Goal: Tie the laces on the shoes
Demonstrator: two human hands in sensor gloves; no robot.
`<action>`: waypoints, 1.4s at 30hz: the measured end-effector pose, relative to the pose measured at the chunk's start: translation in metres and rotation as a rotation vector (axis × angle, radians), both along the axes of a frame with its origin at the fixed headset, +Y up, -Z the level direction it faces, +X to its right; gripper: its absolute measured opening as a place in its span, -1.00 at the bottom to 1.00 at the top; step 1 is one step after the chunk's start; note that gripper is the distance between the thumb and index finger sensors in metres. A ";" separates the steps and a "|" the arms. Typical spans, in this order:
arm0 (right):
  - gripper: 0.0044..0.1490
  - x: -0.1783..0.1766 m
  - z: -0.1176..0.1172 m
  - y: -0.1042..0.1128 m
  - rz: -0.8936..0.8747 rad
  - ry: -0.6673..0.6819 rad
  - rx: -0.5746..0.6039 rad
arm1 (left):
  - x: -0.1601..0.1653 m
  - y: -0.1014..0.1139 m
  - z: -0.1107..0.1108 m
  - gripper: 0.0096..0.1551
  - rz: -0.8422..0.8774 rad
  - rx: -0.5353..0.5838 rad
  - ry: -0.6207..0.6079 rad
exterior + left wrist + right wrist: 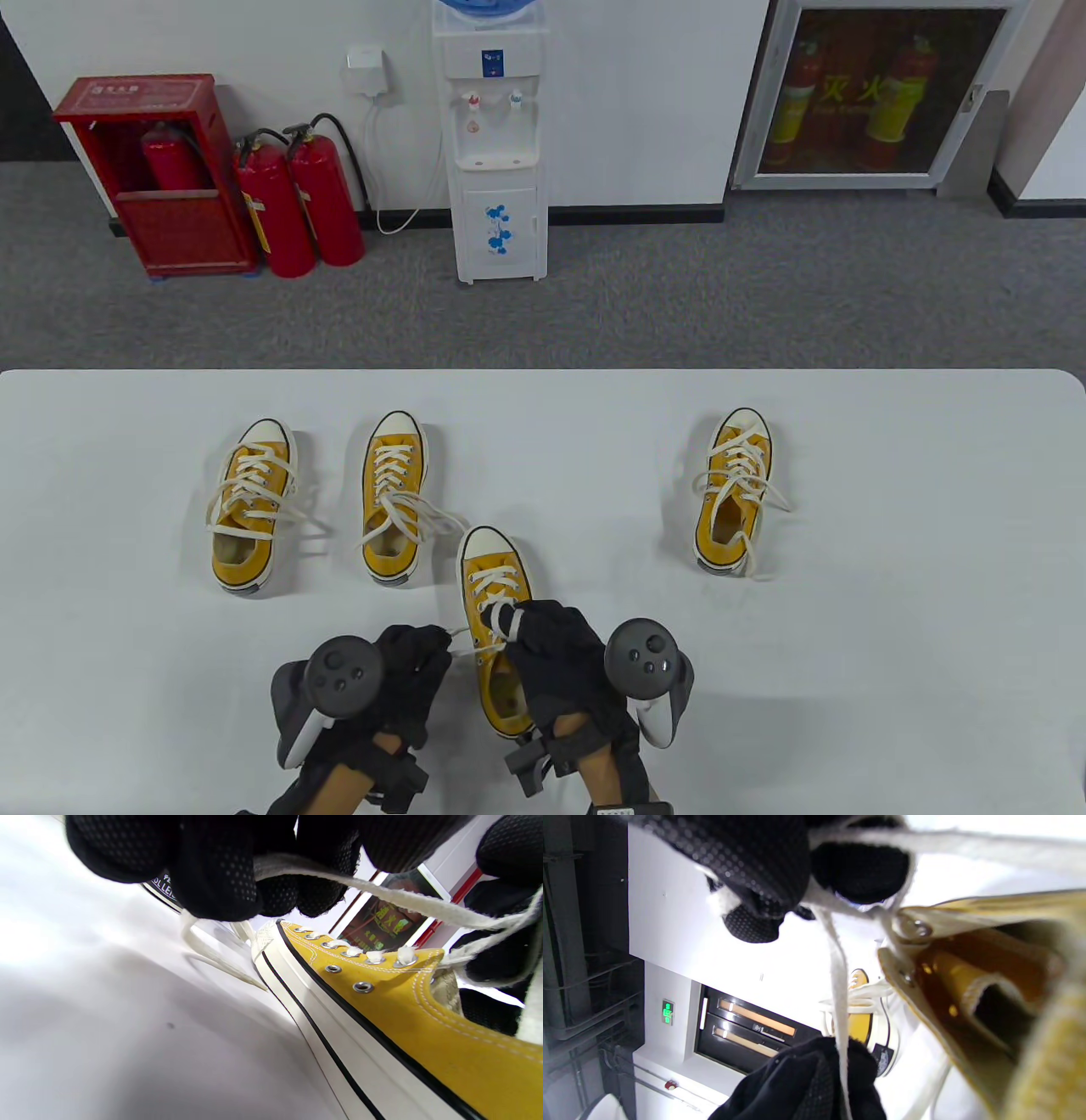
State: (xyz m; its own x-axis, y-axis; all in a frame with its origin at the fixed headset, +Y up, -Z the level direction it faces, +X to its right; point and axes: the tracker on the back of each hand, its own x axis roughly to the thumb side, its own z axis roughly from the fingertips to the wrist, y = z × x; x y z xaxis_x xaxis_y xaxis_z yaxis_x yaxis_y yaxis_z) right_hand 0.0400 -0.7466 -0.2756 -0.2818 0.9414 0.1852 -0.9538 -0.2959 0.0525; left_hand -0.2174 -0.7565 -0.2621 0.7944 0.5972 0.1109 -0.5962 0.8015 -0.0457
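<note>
Left hand (399,671) pinched 1 lace end (382,895) in its fingertips (220,878), pulled taut off to the left of the near shoe (501,628). Right hand (556,654) sat over the shoe's tongue w/ the other lace strand (835,984) wrapped round its fingers (755,870), so both hands were clenched on lace, none slack.

The shoe lay btwn the 2 hands, toe pointing away from the person, sole flat on the table (891,594). Beyond the grip, 2 more yellow shoes (322,505) sat up-left, close together, their laces loose or only partly done as far as I could tell. A 4th shoe (734,492) was well apart, up-right.

Judgement: the lace was flat cotton, soft, light, w/ enough friction to hold a crossing but it'd slip if tension dropped. Best hold was near the top eyelets (401,961), close to the crossing, not out at the tips. The shoe was light canvas on a stiff rubber sole & would prob. slide on the smooth top if the pull was uneven, so equal tension both sides seemed wise.
</note>
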 end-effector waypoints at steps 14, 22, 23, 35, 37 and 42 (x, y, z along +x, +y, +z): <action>-0.51 0.010 -0.003 -0.001 0.049 -0.025 -0.036 | -0.005 0.000 -0.001 -0.41 0.026 -0.003 0.020; -0.50 0.018 -0.005 -0.001 0.040 -0.058 -0.080 | -0.006 0.001 -0.001 -0.41 0.031 0.001 0.024; -0.49 0.019 -0.005 -0.001 0.035 -0.055 -0.083 | -0.006 0.001 -0.001 -0.41 0.035 0.001 0.026; -0.30 0.021 -0.009 -0.006 -0.012 0.064 -0.149 | -0.008 0.001 -0.001 -0.37 0.054 0.010 0.032; -0.32 0.018 -0.008 -0.006 0.018 0.077 -0.139 | -0.008 0.001 -0.001 -0.36 0.063 0.013 0.026; -0.38 0.007 -0.006 -0.003 0.086 0.137 -0.101 | -0.007 0.005 0.003 -0.34 0.126 0.030 0.000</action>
